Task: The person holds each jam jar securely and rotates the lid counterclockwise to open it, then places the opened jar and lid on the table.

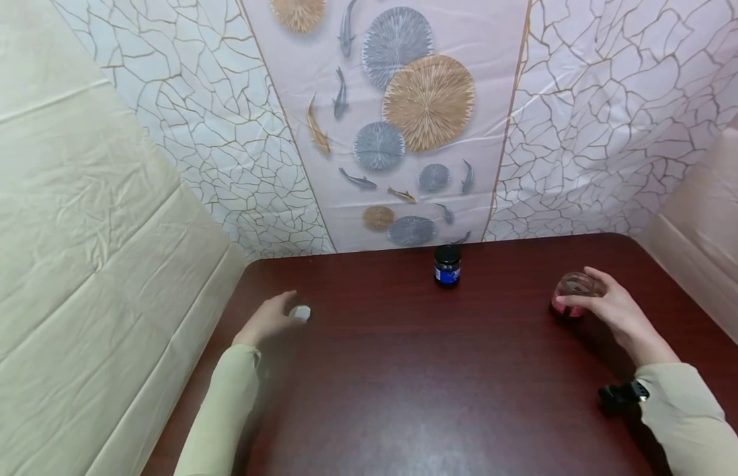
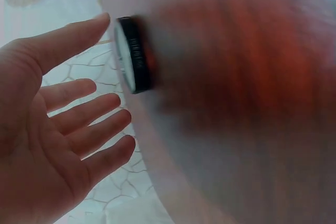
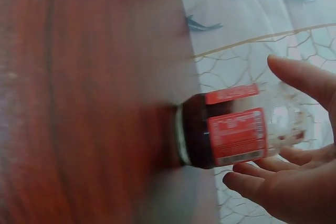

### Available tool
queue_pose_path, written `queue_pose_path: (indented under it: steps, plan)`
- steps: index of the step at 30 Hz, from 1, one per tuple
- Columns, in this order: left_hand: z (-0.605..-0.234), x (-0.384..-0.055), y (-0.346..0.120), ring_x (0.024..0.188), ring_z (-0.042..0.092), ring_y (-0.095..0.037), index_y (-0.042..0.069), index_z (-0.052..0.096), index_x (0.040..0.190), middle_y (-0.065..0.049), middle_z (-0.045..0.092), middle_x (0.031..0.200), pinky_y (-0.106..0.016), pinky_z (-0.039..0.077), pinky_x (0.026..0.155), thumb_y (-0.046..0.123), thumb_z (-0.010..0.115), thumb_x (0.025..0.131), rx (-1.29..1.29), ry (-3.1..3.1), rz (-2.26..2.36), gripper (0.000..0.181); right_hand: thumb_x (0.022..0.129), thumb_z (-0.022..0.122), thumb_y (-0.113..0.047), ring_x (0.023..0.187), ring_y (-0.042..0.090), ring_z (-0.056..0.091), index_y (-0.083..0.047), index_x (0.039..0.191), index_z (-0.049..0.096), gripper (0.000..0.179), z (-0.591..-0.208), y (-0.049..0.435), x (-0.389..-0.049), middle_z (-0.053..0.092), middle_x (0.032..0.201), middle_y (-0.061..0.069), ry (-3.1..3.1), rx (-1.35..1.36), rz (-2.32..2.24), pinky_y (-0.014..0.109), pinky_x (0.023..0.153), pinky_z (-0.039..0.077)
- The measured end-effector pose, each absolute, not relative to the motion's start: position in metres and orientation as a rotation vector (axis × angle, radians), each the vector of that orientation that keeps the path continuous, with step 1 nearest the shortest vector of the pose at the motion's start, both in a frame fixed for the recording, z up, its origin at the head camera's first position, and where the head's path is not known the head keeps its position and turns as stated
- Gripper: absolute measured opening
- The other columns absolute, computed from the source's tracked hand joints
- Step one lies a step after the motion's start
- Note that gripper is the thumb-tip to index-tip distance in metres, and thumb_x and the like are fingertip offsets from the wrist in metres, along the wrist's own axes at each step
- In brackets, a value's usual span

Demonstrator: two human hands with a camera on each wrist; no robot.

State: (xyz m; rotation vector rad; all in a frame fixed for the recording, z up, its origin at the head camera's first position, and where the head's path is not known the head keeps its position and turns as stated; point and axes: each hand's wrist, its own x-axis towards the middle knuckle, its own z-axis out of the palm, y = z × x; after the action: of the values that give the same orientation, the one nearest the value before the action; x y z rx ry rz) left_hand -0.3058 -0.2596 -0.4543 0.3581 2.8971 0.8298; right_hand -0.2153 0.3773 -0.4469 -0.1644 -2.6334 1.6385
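Observation:
On the left of the table lies a round lid (image 1: 300, 313), black-rimmed with a pale top in the left wrist view (image 2: 135, 56). Beside it is my left hand (image 1: 266, 321), thumb and fingers spread apart, with a small gap before the lid. At the right stands a lidless glass jar (image 1: 574, 297) with a red label and dark contents low inside. My right hand (image 1: 625, 316) is around its upper part, thumb on one side and fingers on the other. The right wrist view shows the thumb (image 3: 296, 74) apart from the glass; whether the fingers touch is unclear.
Near the back edge of the dark red-brown table (image 1: 399, 370) stands a closed jar (image 1: 447, 266) with a black lid and blue label. Behind the table hangs a patterned cloth (image 1: 405, 225). Beige cloth (image 1: 107, 277) borders the left side. A black device sits at the right wrist.

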Motion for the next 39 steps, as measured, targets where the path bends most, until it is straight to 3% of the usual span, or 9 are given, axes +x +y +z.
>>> queue_pose_path:
  steps: [3,6,7,11,13,19,26,33,39]
  plan:
    - [-0.445,-0.308,-0.258,0.144,0.035,-0.036,0.002,0.038,0.154,-0.017,0.042,0.155,-0.054,0.030,0.117,0.029,0.073,0.093,0.374,2.910,0.866,0.075,0.095,0.072,-0.028,0.145,0.038,0.025,-0.002,0.161,-0.002,0.102,-0.437,0.376,-0.215,0.017,0.160,0.034,-2.617,-0.157,1.661,0.002,0.079,0.034]
    - [-0.436,-0.312,-0.256,0.145,0.034,-0.037,0.001,0.036,0.154,-0.019,0.041,0.156,-0.053,0.028,0.117,0.031,0.072,0.094,0.396,2.930,0.891,0.077,0.095,0.073,-0.028,0.149,0.040,0.019,-0.007,0.162,0.001,0.101,-0.426,0.375,-0.214,0.014,0.162,0.030,-2.594,-0.166,1.654,0.002,0.083,0.035]
    - [-0.432,-0.313,-0.255,0.145,0.034,-0.037,0.002,0.036,0.155,-0.019,0.040,0.156,-0.054,0.028,0.117,0.032,0.072,0.094,0.402,2.934,0.904,0.077,0.094,0.073,-0.028,0.149,0.039,0.017,-0.009,0.163,0.002,0.101,-0.422,0.373,-0.214,0.014,0.163,0.029,-2.582,-0.172,1.653,0.005,0.091,0.034]
    - [-0.421,-0.314,-0.250,0.144,0.036,-0.036,0.006,0.035,0.156,-0.018,0.041,0.155,-0.053,0.030,0.117,0.034,0.070,0.095,0.389,2.938,0.998,0.076,0.093,0.075,-0.031,0.152,0.035,0.012,-0.016,0.164,0.004,0.101,-0.404,0.367,-0.213,0.015,0.165,0.023,-2.538,-0.207,1.629,0.027,0.118,0.025]
    - [-0.416,-0.314,-0.248,0.144,0.037,-0.035,0.007,0.035,0.156,-0.018,0.042,0.155,-0.053,0.030,0.116,0.034,0.070,0.095,0.382,2.940,1.058,0.075,0.092,0.076,-0.033,0.152,0.034,0.010,-0.017,0.164,0.006,0.101,-0.395,0.363,-0.214,0.015,0.165,0.021,-2.511,-0.213,1.615,0.042,0.123,0.017]
    - [-0.409,-0.319,-0.236,0.140,0.042,-0.035,0.009,0.038,0.155,-0.018,0.047,0.151,-0.053,0.034,0.113,0.037,0.071,0.095,0.400,2.978,1.124,0.074,0.090,0.078,-0.033,0.152,0.031,0.016,-0.017,0.163,0.012,0.100,-0.375,0.347,-0.221,0.020,0.165,0.017,-2.425,-0.188,1.557,0.039,0.124,0.014]
    - [-0.410,-0.322,-0.218,0.131,0.050,-0.037,0.011,0.040,0.155,-0.019,0.055,0.141,-0.053,0.041,0.108,0.032,0.071,0.096,0.483,3.002,1.147,0.070,0.088,0.080,-0.037,0.150,0.040,0.018,-0.017,0.163,0.017,0.100,-0.367,0.316,-0.233,0.022,0.165,0.014,-2.415,-0.140,1.542,0.050,0.121,0.017]
    - [-0.416,-0.325,-0.202,0.130,0.052,-0.038,0.011,0.042,0.153,-0.017,0.056,0.141,-0.053,0.043,0.106,0.032,0.069,0.097,0.587,2.986,1.181,0.065,0.088,0.081,-0.030,0.148,0.042,0.023,-0.013,0.162,0.017,0.099,-0.386,0.288,-0.260,0.025,0.164,0.016,-2.468,-0.071,1.581,0.054,0.119,0.024]
    - [-0.426,-0.318,-0.189,0.114,0.065,-0.030,0.014,0.047,0.150,-0.014,0.065,0.128,-0.047,0.053,0.094,0.017,0.069,0.098,0.641,2.939,1.268,0.057,0.088,0.080,-0.023,0.148,0.044,0.022,-0.006,0.161,0.016,0.099,-0.415,0.258,-0.286,0.021,0.164,0.021,-2.549,-0.017,1.664,0.054,0.119,0.024]
